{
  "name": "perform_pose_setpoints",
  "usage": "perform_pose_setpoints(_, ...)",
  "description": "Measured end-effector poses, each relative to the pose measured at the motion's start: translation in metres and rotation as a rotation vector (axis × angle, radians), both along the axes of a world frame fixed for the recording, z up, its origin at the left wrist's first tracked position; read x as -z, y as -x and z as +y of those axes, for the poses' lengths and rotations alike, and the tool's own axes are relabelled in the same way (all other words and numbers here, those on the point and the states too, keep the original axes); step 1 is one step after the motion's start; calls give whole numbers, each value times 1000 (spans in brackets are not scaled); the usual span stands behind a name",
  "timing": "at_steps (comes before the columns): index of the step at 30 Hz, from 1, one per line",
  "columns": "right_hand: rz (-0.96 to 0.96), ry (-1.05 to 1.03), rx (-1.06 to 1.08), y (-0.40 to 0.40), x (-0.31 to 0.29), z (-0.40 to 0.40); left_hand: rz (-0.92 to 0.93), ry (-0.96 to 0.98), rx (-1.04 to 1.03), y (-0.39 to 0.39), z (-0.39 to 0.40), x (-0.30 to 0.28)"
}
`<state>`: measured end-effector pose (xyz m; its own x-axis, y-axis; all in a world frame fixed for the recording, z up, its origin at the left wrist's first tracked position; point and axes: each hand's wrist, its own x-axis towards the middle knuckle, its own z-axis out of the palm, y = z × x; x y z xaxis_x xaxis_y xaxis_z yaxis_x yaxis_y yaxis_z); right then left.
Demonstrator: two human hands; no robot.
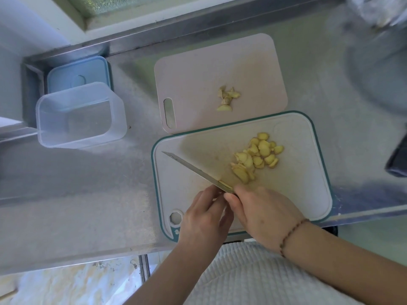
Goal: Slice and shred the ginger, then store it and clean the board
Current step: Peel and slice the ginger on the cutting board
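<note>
Your right hand (259, 213) grips the knife (193, 170); your left hand (206, 214) pinches a ginger piece at the blade. Slices (257, 157) lie on the teal-rimmed board (308, 194), scraps (228, 99) on the pink board (198, 73). Shredding seems barely begun; the tub (81, 115) on the worktop (77, 194) holds nothing.

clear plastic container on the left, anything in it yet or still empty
Empty. The clear plastic container stands open and upright, its bottom showing through with no ginger inside. Its blue lid lies behind it.
</note>
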<state>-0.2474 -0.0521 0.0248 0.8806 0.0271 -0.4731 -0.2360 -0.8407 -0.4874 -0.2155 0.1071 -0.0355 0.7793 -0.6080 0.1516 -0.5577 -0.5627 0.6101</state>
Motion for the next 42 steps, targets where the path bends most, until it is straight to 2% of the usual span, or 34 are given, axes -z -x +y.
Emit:
perform_pose_setpoints(6,69,-15,43,22,-1,-9,35,9,-4,0,0,0)
perform_pose_setpoints(11,-5,-12,63,2,10,-2,48,-1,3,1,1,-1)
perform_pose_setpoints(17,-42,-130,279,12,15,-30,40,9,7,1,1,-1)
perform_pose_setpoints(25,9,-74,53,25,-16,-11,-4,12,5,-1,2,-1)
perform_pose_setpoints(42,72,-26,10,18,-21,-7,-2,24,-8,0,2,2)
